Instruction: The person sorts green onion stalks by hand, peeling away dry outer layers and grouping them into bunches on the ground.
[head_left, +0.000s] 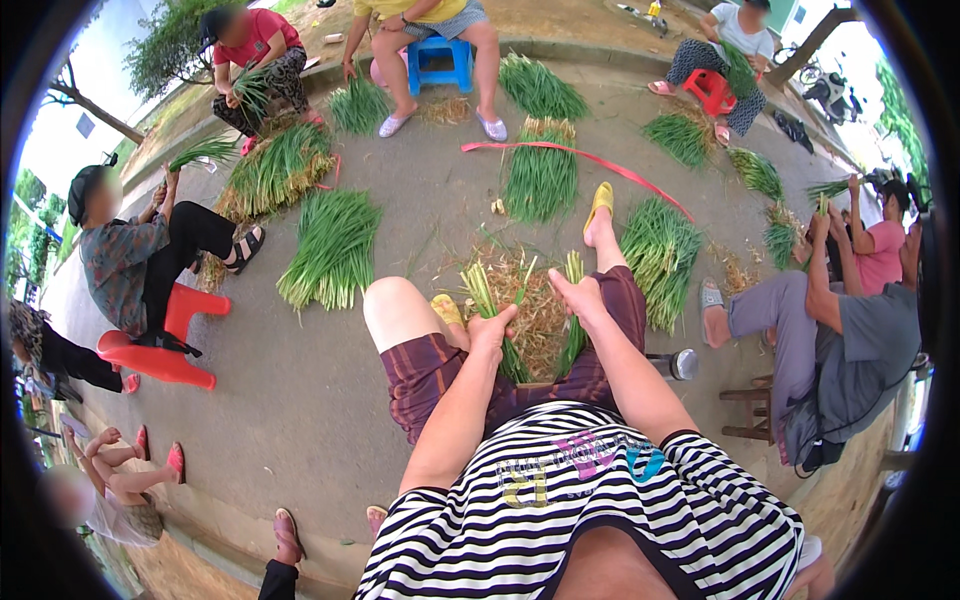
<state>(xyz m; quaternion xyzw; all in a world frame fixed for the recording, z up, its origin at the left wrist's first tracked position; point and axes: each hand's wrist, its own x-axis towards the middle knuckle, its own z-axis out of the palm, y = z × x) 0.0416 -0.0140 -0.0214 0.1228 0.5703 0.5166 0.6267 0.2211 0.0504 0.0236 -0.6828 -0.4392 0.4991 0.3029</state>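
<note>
My left hand (491, 330) grips a small bunch of green chive-like stalks (478, 289), pale cut ends upward and leaves hanging down. A second, thinner bunch (574, 343) is held in my right hand (579, 295), its pale ends rising past the fingers. Between my knees, beneath both hands, lies a heap of dry brown leaf trimmings (534, 311). To the left of my knee spreads a pile of green stalks (334, 244). Beyond my right foot's side lies another pile (658, 251). Straight ahead is a bundle (541, 180) crossed by a pink strap (600, 160).
A metal-lidded flask (684, 364) stands beside my right thigh. Several people sit around me on low stools, some handling stalks. A red plastic stool (169, 337) is at left, a blue one (441, 64) ahead, and a wooden one (746, 411) at right.
</note>
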